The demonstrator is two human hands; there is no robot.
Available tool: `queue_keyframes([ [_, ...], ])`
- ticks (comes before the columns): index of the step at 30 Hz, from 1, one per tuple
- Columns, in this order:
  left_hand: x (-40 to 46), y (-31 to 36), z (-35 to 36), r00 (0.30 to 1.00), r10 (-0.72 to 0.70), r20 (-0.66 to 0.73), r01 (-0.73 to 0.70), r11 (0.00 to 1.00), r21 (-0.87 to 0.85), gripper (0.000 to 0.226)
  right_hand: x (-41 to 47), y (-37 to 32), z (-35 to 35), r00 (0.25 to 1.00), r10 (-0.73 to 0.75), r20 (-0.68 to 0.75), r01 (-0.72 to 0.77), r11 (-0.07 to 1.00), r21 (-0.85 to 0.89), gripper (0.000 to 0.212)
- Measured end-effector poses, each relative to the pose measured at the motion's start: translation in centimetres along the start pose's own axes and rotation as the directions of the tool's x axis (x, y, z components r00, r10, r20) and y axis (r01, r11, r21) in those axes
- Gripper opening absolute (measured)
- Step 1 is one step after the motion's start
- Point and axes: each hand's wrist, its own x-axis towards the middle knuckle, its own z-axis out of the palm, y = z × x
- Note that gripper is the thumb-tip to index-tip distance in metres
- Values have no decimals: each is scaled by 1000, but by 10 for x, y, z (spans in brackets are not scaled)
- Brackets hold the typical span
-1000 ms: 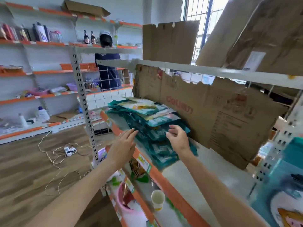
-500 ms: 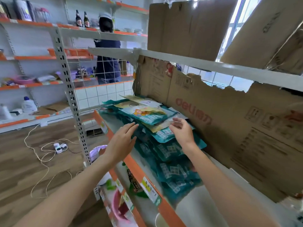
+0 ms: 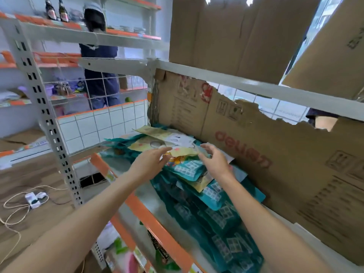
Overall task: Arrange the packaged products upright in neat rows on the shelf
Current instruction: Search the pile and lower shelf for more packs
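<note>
A heap of flat teal and yellow packets lies fallen along the white shelf with its orange front edge. One packet on top of the heap, yellow and teal, sits between my hands. My left hand touches its left end with fingers stretched out. My right hand pinches its right end, fingers curled over the edge. More yellow packets lie flat at the far end of the heap.
Torn cardboard lines the back of the shelf. A white shelf board with cardboard boxes hangs close overhead. A perforated upright post stands at left. A person stands behind a wire grid. Cables lie on the wooden floor.
Both hands have moved forward onto the top of the heap and closed in on one packet. The view has come nearer and dropped toward the shelf.
</note>
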Motion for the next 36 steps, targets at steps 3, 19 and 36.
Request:
queue_keyframes([
  [3,17,2,1,997,-18,73,22,999,-49,43,15,-1,6,996,1,89,8,994,-105,46],
  [19,11,-19,9,973,222,68,-223,975,2,34,-6,-2,9,978,-109,180,167,922,-349,51],
  [36,-9,-7,-4,987,157,-19,-158,982,-106,34,-11,-15,-13,978,-174,119,205,916,-346,43],
])
